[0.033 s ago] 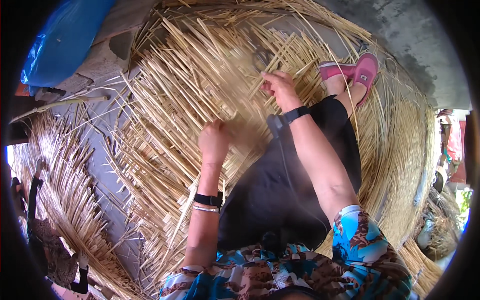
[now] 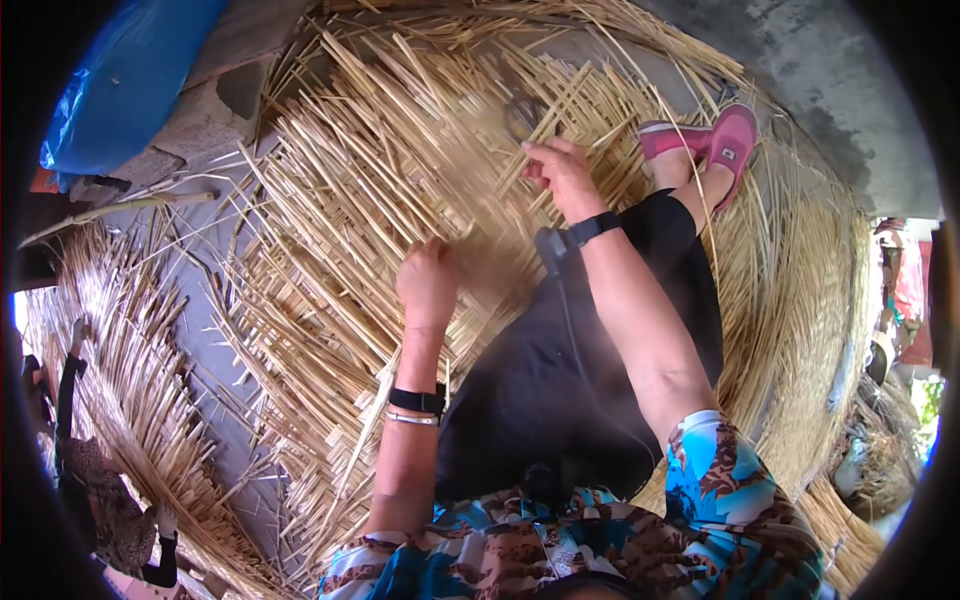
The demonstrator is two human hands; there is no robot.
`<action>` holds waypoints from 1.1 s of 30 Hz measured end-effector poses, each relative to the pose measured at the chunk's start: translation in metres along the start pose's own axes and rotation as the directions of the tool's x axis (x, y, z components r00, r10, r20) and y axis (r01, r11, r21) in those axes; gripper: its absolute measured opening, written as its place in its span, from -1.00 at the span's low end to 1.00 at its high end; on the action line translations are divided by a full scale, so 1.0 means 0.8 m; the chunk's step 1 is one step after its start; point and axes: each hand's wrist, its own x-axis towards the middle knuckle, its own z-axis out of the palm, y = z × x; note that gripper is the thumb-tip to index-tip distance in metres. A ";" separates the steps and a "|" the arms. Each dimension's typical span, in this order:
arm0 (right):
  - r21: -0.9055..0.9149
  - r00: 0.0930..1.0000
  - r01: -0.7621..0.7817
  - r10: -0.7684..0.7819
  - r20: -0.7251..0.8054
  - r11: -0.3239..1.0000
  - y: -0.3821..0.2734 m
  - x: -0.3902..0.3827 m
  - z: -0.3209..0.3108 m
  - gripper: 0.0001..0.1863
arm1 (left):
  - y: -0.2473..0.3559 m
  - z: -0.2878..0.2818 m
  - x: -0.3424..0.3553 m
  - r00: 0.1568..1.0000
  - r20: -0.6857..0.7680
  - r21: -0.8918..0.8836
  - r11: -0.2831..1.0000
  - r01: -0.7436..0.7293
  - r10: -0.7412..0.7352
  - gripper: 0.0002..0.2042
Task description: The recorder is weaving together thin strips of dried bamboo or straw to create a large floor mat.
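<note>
Landmark: the woven mat, pale flat strips, spread ahead of me. Left hand: over the mat's near part, fingers curled in; the area beside it is smeared, so I cannot tell whether a strip is pinched there. Right hand: over the mat's right part, farther out, fingers bent; grip on anything likewise uncertain. Hands well apart from each other. Loose strip ends fan out along the mat's left edge. Pink shoes rest by its far right part; blue plastic lies beyond its far left corner.

Judgement on handling: take strips singly, keep each flat and snug against its neighbour, steady the crossing with one hand while the other guides. Dry strips probably crack if bent sharply; ease them. Watch that projecting ends do not snag wrist straps.
</note>
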 end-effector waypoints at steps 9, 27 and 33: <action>-0.571 0.985 0.167 -0.165 0.056 0.804 -0.014 -0.008 -0.006 -0.76 | 0.019 0.017 0.001 0.992 0.010 0.149 0.981 0.125 -0.127 -0.86; -0.386 0.988 -0.056 -0.005 -0.157 0.921 0.024 0.006 -0.043 -0.77 | 0.029 0.041 -0.060 0.961 0.054 0.340 0.900 -0.274 0.273 -0.60; -0.907 0.395 0.071 -0.847 -0.357 0.415 -0.009 0.008 -0.041 -0.57 | 0.025 0.044 -0.061 0.953 0.014 0.322 0.901 -0.290 0.302 -0.60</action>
